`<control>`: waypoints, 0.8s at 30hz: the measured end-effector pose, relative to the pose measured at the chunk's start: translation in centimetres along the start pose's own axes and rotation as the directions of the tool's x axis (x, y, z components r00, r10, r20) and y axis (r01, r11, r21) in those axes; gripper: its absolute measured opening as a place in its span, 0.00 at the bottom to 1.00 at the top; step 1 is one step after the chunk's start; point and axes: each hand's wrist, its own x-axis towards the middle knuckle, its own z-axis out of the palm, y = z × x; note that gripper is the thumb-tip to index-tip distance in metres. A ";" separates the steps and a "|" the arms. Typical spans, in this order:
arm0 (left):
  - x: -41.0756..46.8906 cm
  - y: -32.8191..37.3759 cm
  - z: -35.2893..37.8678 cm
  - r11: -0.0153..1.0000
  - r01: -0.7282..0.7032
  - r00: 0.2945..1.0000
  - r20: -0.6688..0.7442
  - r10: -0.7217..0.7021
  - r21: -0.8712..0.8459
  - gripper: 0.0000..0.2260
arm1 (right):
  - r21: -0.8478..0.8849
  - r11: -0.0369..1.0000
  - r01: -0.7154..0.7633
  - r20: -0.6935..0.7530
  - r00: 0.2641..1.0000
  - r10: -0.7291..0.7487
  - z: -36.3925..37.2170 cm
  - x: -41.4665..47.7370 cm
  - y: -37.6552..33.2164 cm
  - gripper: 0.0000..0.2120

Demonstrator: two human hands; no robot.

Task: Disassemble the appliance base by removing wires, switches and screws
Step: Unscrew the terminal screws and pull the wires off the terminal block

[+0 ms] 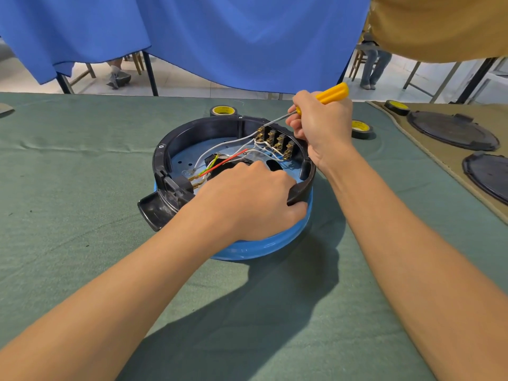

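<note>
The green-clothed tabletop (pixel 82 215) carries the appliance base (pixel 160 154), a black ring on a blue body, at its middle. The left forearm reaches in from the lower left, and the left grip (pixel 247 196) clasps the base's near rim with its fingers curled over it. Inside the base, white, red and yellow-green wires (pixel 222 162) run to a row of brass-terminal switches (pixel 277 141) by the far right wall. Above that row the right grip (pixel 321 125) grasps a yellow-handled screwdriver (pixel 332 92), its tip at the leftmost switch. Further right lie a tape roll (pixel 361 129) and two black round covers (pixel 453 130).
</note>
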 end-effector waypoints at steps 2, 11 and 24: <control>0.0 0.0 0.0 1.000 0.006 1.000 0.001 -0.006 0.004 0.17 | -0.011 1.000 -0.004 0.030 1.000 0.005 0.0 0.0 0.0 0.10; -0.1 0.1 0.0 1.000 0.014 1.000 -0.006 -0.014 0.011 0.17 | 0.010 0.998 -0.064 0.065 0.996 0.063 -0.1 0.1 -0.3 0.09; -0.1 0.2 0.0 1.000 0.019 1.000 0.000 -0.019 0.025 0.18 | -0.036 0.998 0.045 -0.017 0.999 -0.045 0.0 -0.3 -0.1 0.09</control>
